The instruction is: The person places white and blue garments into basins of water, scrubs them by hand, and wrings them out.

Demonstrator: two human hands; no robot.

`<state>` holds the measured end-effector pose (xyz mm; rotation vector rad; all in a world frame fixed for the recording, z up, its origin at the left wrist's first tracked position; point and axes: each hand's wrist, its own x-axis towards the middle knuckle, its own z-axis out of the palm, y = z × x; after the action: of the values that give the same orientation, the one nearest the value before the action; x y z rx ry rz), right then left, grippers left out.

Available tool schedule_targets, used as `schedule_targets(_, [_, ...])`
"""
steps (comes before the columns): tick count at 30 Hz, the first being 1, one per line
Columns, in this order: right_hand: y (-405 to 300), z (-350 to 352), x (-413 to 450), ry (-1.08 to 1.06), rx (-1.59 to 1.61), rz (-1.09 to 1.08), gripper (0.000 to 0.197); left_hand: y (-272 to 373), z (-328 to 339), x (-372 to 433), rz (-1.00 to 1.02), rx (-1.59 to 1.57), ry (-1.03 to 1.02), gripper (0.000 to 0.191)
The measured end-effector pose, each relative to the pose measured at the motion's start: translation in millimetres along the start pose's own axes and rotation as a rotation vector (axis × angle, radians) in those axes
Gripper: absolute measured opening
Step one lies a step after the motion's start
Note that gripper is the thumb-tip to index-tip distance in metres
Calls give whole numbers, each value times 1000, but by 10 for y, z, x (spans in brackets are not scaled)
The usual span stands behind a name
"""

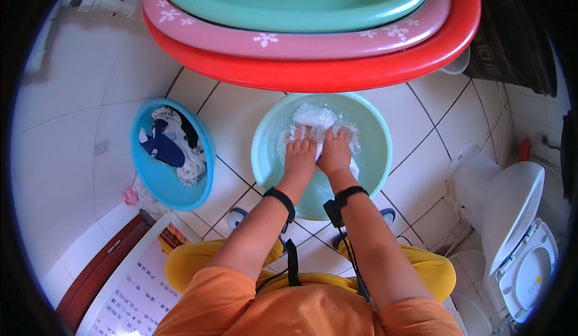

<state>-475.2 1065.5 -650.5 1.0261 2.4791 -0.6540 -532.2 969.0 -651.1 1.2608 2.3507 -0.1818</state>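
A pale green round plastic basin (258,155) holding water stands on the tiled floor before me. My left hand (300,154) lies palm down over white cloth (314,115) in the water, its fingertips in the splash. Close beside it, my right hand (336,150) presses on the same wet cloth with its fingers partly under water. The cloth bulges above my fingertips and shows again between my hands and right of my right wrist. Splashes blur the fingertips, so whether the fingers grip the cloth cannot be told.
A blue basin (173,199) with dark and white clothes stands at the left. Stacked red (311,76), pink and green basins jut over the top. A white toilet (512,200) is at the right. A sheet bearing writing (140,291) lies lower left, near a dark red door (101,268).
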Motion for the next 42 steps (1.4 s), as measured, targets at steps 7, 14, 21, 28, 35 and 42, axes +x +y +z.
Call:
schedule_targets(7, [26,25,376,26,-185,9,49,-136,-168,243,-1,-211,133,55])
schedule_targets(14, [48,-390,73,91,655,-236,53,-293,-295,177,-843,-1752,-62,72])
schedule_targets(21, [-33,-616,-591,245,772,-360,37,-334,-525,1,-625,-2120,-114,53])
schedule_targets(28, [260,-435,-527,374,504,163,43,-257,-583,-362,-19,-663,245,64])
schedule_targets(35, [-140,-466,-378,-161,-93,-32,99,-45,-409,-201,-26,-227,-34,89])
schedule_targets(42, [28,161,90,-117,-606,-140,53,-207,-66,267,108,76,-143,69])
